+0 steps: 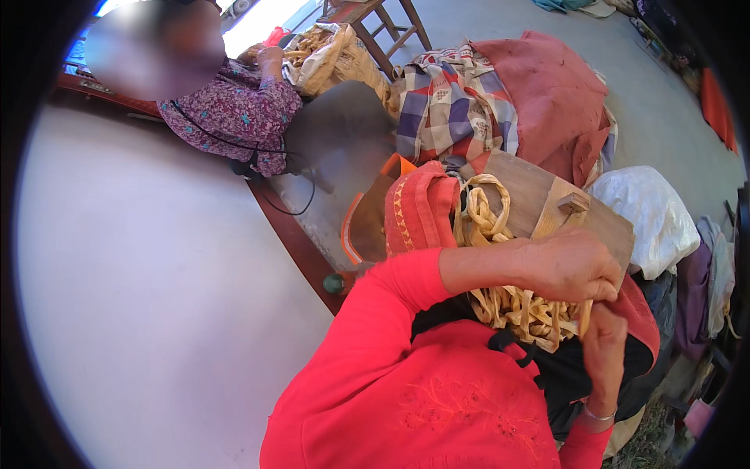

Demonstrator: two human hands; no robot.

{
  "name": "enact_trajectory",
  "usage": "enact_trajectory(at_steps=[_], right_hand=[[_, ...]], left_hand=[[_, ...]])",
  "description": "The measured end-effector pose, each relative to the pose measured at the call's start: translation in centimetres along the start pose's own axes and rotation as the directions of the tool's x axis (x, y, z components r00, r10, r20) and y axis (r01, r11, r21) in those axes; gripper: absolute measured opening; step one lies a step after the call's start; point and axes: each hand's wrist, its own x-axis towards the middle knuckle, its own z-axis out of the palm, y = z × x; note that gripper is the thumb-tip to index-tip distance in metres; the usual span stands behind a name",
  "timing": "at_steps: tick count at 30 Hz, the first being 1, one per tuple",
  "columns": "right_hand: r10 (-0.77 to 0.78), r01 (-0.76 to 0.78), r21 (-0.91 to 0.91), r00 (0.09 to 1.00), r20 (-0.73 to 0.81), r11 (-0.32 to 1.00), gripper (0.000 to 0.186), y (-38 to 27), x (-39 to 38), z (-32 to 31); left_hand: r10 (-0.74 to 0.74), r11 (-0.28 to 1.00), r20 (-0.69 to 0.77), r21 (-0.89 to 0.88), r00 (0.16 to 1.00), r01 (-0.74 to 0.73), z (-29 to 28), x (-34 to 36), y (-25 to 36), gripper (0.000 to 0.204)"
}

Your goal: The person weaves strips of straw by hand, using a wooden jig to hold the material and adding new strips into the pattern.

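My left hand [576, 267] reaches across in front of a wooden board [519, 187], fingers closed on a pale tan fibre strip [584, 316]. Just below it, my right hand [603, 342] is closed on the same strip, a bracelet at its wrist. A pile of braided and loose fibre strands [516, 313] lies under my left forearm. A looped hank [488, 203] rests on the board, left of a small wooden block [574, 203]. A red patterned towel [414, 207] sits beside the hank.
A person [226, 117] in a purple floral top sits upper left near a sack of fibre [332, 59] and a wooden stool [375, 19]. A cloth-covered bundle [539, 94] lies beyond the board, a white plastic sack [641, 211] at right, and a pale wall-like surface [133, 297] at left.
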Motion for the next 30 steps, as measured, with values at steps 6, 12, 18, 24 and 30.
enact_trajectory(at_steps=[6,12,18,24,30], right_hand=[[0.079,0.163,0.811,0.966,-0.248,0.562,0.029,-1.3,0.9,1.4],[0.050,0.118,0.240,0.803,-0.594,0.964,0.025,3.7,5.3,4.7],[-0.081,0.027,-0.097,0.784,-0.615,0.995,0.023,4.3,6.1,5.6],[0.259,-0.204,0.211,0.924,-0.280,0.956,0.020,6.3,3.6,6.5],[0.374,-0.220,0.973,0.910,0.178,0.072,0.025,6.7,2.7,8.3]], left_hand=[[-0.201,0.696,0.031,-0.699,0.979,0.165,4.1,0.4,-3.5,0.025],[-0.352,0.566,-0.029,-0.803,0.936,0.188,8.2,-0.2,-5.9,0.030],[-0.448,0.562,-0.057,-0.794,0.892,0.231,9.3,-1.3,-9.1,0.029],[0.011,0.934,-0.383,0.333,0.924,0.127,8.9,-3.2,-9.6,0.021],[0.061,0.986,-0.407,0.167,0.912,0.009,10.6,-4.0,-10.5,0.028]])
